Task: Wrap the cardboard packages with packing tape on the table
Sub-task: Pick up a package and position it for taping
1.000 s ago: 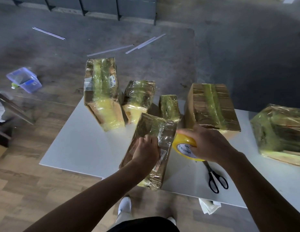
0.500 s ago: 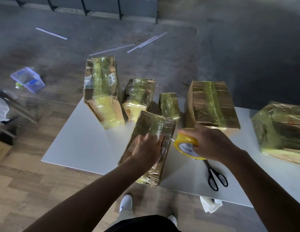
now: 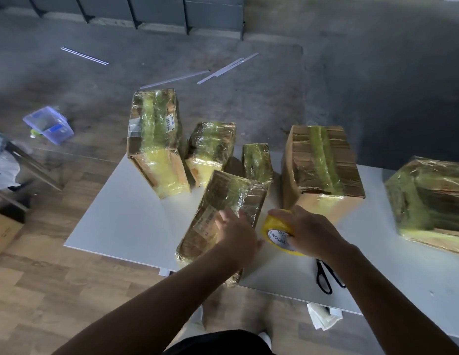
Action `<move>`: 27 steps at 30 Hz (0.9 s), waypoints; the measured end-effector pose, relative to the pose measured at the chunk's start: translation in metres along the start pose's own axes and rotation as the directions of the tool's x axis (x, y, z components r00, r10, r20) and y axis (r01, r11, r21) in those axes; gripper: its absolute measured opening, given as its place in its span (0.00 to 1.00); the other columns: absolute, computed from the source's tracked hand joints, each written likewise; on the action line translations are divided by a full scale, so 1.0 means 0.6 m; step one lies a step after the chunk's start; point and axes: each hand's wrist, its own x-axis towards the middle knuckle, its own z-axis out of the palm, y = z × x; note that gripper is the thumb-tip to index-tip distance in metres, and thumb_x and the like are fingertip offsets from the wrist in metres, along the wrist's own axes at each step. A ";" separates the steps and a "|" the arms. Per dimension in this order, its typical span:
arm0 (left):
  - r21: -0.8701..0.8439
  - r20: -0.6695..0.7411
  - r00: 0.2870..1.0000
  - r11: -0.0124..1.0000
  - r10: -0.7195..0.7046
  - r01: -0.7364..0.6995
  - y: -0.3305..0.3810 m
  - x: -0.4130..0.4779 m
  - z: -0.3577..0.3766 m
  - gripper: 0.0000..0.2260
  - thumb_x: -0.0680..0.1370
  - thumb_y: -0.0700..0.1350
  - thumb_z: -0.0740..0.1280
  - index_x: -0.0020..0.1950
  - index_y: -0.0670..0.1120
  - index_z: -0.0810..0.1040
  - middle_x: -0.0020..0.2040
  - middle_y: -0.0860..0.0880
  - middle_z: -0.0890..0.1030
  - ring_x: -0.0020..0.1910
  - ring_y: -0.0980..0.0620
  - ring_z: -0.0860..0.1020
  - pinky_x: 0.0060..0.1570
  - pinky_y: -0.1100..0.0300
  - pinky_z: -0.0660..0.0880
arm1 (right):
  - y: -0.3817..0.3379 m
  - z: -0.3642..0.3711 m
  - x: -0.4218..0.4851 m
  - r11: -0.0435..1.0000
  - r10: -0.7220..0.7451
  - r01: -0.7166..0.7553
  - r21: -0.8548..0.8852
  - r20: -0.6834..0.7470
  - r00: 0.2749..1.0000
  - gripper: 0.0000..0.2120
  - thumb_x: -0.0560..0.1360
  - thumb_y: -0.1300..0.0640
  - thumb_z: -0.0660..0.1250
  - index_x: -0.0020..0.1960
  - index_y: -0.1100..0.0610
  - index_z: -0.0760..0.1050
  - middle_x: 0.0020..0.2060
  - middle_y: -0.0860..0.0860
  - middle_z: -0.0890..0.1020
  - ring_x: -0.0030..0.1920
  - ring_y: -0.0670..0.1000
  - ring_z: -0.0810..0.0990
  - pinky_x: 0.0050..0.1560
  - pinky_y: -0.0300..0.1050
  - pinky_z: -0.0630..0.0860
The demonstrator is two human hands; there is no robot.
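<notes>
A long cardboard package point(image 3: 223, 201), covered in clear yellowish tape, lies tilted at the front of the white table point(image 3: 126, 216). My left hand point(image 3: 236, 234) rests on its top with fingers spread flat. My right hand point(image 3: 310, 231) grips a yellow roll of packing tape point(image 3: 277, 234) just right of the package, close against its side. Several other taped packages stand behind: a tall one point(image 3: 156, 142), two small ones point(image 3: 210, 149) point(image 3: 256, 162), a big box point(image 3: 320, 165) and one at far right point(image 3: 428, 198).
Black scissors point(image 3: 328, 278) lie on the table under my right forearm. A folded white cloth point(image 3: 323, 319) hangs below the table's front edge. A clear plastic box point(image 3: 47, 124) and white strips point(image 3: 223, 69) lie on the floor; a cardboard box point(image 3: 2, 234) stands at left.
My left hand has opened and slid flat over the package's top. My right hand has brought the tape roll down and in toward the package side.
</notes>
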 end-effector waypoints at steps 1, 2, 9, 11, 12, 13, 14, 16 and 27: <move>-0.013 -0.002 0.999 0.998 -0.053 0.053 0.007 0.002 0.010 0.32 0.83 0.54 0.53 0.76 0.33 0.47 0.73 0.28 0.55 0.72 0.28 0.55 0.71 0.40 0.59 | -0.001 0.002 0.002 1.000 0.001 -0.001 0.016 -0.001 1.000 0.30 0.73 0.49 0.66 0.72 0.38 0.59 0.57 0.51 0.73 0.53 0.56 0.79 0.49 0.45 0.73; -0.051 -0.024 0.995 0.994 -0.093 0.092 0.013 0.005 0.023 0.27 0.83 0.47 0.52 0.76 0.32 0.49 0.73 0.27 0.57 0.73 0.29 0.57 0.70 0.41 0.61 | 0.000 0.004 0.003 0.999 0.001 -0.001 0.035 0.004 1.000 0.30 0.73 0.49 0.66 0.72 0.38 0.59 0.56 0.51 0.73 0.54 0.56 0.79 0.50 0.45 0.73; -0.142 -0.235 0.972 0.990 -0.018 -0.016 0.034 0.011 0.057 0.13 0.64 0.37 0.71 0.45 0.32 0.82 0.40 0.34 0.82 0.42 0.38 0.83 0.30 0.53 0.80 | 0.007 0.013 0.002 0.998 -0.029 0.028 0.059 0.003 1.000 0.33 0.72 0.51 0.65 0.74 0.40 0.58 0.55 0.52 0.72 0.54 0.55 0.78 0.49 0.43 0.72; -0.165 -0.193 0.980 0.986 -0.043 0.011 0.036 0.013 0.049 0.21 0.56 0.38 0.80 0.46 0.33 0.82 0.40 0.35 0.82 0.41 0.39 0.84 0.28 0.53 0.79 | 0.006 0.014 0.001 0.997 -0.033 0.033 0.065 -0.010 0.999 0.32 0.73 0.50 0.65 0.74 0.40 0.59 0.54 0.52 0.73 0.52 0.55 0.78 0.48 0.43 0.72; -0.182 -0.176 0.982 0.983 -0.067 0.034 0.037 0.013 0.042 0.26 0.57 0.39 0.81 0.52 0.34 0.81 0.43 0.33 0.82 0.45 0.37 0.83 0.30 0.52 0.80 | 0.005 0.015 0.001 0.997 -0.035 0.036 0.074 -0.014 0.999 0.31 0.73 0.50 0.65 0.74 0.40 0.60 0.53 0.52 0.73 0.52 0.56 0.79 0.47 0.43 0.72; -0.212 -0.152 0.985 0.976 -0.082 0.048 0.040 0.013 0.034 0.29 0.64 0.40 0.79 0.62 0.34 0.75 0.50 0.29 0.79 0.52 0.33 0.80 0.38 0.48 0.81 | 0.004 0.016 0.000 0.996 -0.038 0.039 0.083 -0.019 0.999 0.31 0.73 0.50 0.65 0.73 0.40 0.60 0.53 0.52 0.73 0.51 0.56 0.79 0.47 0.44 0.73; -0.230 -0.149 0.986 0.972 -0.073 0.037 0.046 0.017 0.028 0.30 0.73 0.38 0.72 0.72 0.35 0.65 0.59 0.25 0.73 0.62 0.30 0.74 0.49 0.43 0.79 | 0.004 0.019 0.001 0.995 -0.041 0.043 0.086 -0.028 0.999 0.30 0.73 0.50 0.65 0.73 0.40 0.60 0.52 0.52 0.73 0.50 0.56 0.79 0.45 0.44 0.73; -0.193 -0.075 0.996 0.981 -0.041 0.026 0.048 0.021 0.020 0.28 0.81 0.34 0.58 0.77 0.38 0.48 0.68 0.23 0.61 0.70 0.26 0.61 0.62 0.39 0.71 | 0.004 0.026 0.003 0.996 -0.039 0.042 0.077 -0.041 0.998 0.31 0.72 0.52 0.66 0.72 0.39 0.59 0.51 0.52 0.72 0.48 0.56 0.80 0.41 0.42 0.71; -0.442 -0.385 0.917 0.893 -0.103 -0.085 -0.048 -0.013 -0.026 0.25 0.82 0.41 0.58 0.77 0.44 0.54 0.53 0.42 0.80 0.50 0.43 0.81 0.47 0.52 0.79 | -0.022 -0.031 0.018 0.975 -0.156 0.203 0.092 -0.368 0.916 0.37 0.69 0.55 0.72 0.74 0.44 0.61 0.57 0.55 0.72 0.48 0.55 0.78 0.38 0.42 0.73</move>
